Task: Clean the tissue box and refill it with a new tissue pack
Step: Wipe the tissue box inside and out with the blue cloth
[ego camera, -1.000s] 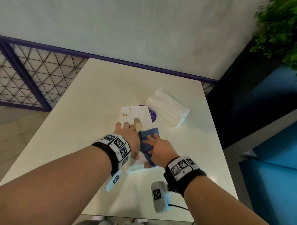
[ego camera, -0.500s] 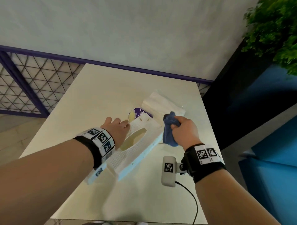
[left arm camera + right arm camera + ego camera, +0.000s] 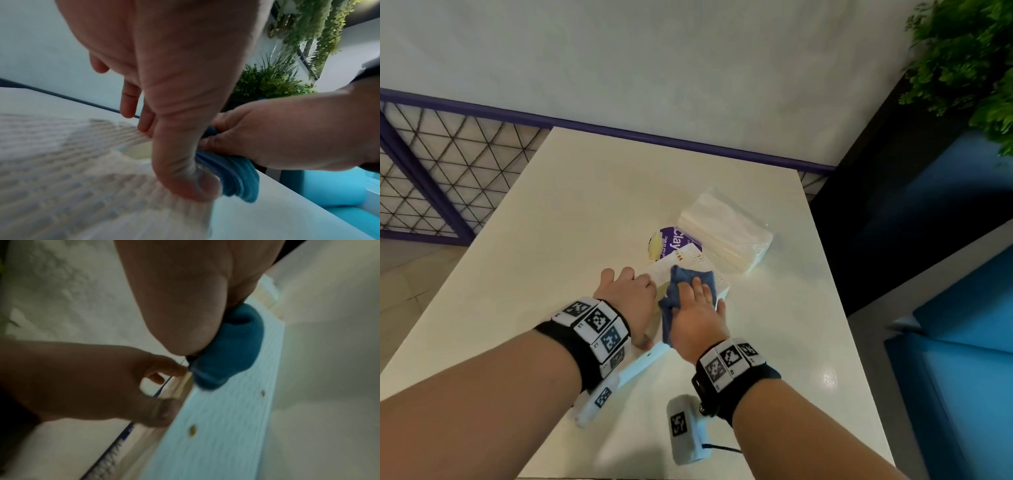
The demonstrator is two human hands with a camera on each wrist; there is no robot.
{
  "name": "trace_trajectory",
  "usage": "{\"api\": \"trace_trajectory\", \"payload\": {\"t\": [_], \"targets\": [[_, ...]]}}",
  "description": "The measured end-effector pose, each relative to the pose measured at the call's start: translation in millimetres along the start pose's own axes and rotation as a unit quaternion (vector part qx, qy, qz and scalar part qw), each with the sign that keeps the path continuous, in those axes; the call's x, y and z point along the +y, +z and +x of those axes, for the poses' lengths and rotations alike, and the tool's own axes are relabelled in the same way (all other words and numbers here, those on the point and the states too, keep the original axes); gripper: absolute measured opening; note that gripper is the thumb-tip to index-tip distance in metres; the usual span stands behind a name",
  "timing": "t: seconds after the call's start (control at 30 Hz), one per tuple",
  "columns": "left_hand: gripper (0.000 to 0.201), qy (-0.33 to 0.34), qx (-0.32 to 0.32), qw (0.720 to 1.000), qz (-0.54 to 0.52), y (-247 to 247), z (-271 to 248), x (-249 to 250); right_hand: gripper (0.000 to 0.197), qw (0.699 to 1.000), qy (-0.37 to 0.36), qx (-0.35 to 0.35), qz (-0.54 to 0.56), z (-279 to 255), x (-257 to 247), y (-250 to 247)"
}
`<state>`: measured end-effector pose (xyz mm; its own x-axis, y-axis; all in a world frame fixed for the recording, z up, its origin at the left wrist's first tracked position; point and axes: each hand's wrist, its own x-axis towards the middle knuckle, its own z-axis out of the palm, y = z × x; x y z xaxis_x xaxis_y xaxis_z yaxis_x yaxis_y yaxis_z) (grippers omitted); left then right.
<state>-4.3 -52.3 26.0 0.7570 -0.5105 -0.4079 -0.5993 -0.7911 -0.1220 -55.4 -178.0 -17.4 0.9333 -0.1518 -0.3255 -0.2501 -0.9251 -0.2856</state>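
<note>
A white tissue box (image 3: 692,261) with an oval slot lies flat on the table. My left hand (image 3: 626,291) grips its left side, thumb on the near edge (image 3: 185,186) and fingers over the far side. My right hand (image 3: 698,308) holds a bunched blue cloth (image 3: 681,278) and presses it on the box top beside the slot. In the right wrist view the cloth (image 3: 226,350) sits on the box (image 3: 216,418), with the left hand (image 3: 92,378) pinching the box's edge. A new tissue pack (image 3: 726,236) in clear wrap lies behind the box.
A round purple-labelled lid (image 3: 674,240) lies between the box and the pack. The cream table (image 3: 585,205) meets a purple rail and lattice fence (image 3: 448,171) at the back left. Blue seating (image 3: 962,308) and a green plant (image 3: 969,61) stand to the right.
Half a second ago my right hand held the cloth up at the box's right end. Now it has come back left and presses the cloth onto the top.
</note>
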Motion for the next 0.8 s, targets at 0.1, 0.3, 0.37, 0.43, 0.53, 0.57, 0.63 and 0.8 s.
{"api": "trace_trajectory", "payload": {"t": [0.1,0.3,0.37,0.43,0.53,0.57,0.63,0.8], "targets": [[0.090,0.003,-0.008,1.000,0.009,-3.4,3.2,-0.1,0.059,0.997,0.068,0.023,0.015,17.8,10.4,-14.4],[0.090,0.000,-0.012,1.000,0.001,-0.4,4.7,1.4,0.070,0.996,0.070,-0.027,-0.038,6.5,-18.3,-7.5],[0.089,0.004,-0.009,1.000,0.008,-1.1,4.6,1.3,0.072,0.996,0.082,-0.015,-0.027,10.3,-16.5,-9.3],[0.093,0.005,-0.013,1.000,0.010,-1.0,3.9,1.1,0.073,0.993,0.115,-0.006,-0.015,24.0,-8.9,-19.8],[0.096,0.005,-0.010,1.000,0.005,0.6,3.1,1.8,0.067,0.993,0.117,0.016,-0.020,27.9,-6.0,-25.5],[0.094,0.005,-0.008,1.000,0.001,1.7,3.2,3.3,0.065,0.994,0.103,0.016,-0.022,22.6,-8.3,-21.0],[0.089,-0.001,-0.011,1.000,-0.003,1.3,2.0,3.5,0.065,0.998,0.058,0.007,-0.027,12.7,-14.7,-8.2],[0.089,0.001,-0.011,1.000,0.021,-1.5,1.5,4.3,0.076,0.995,0.096,0.016,0.018,27.4,-2.6,-23.4]]}}
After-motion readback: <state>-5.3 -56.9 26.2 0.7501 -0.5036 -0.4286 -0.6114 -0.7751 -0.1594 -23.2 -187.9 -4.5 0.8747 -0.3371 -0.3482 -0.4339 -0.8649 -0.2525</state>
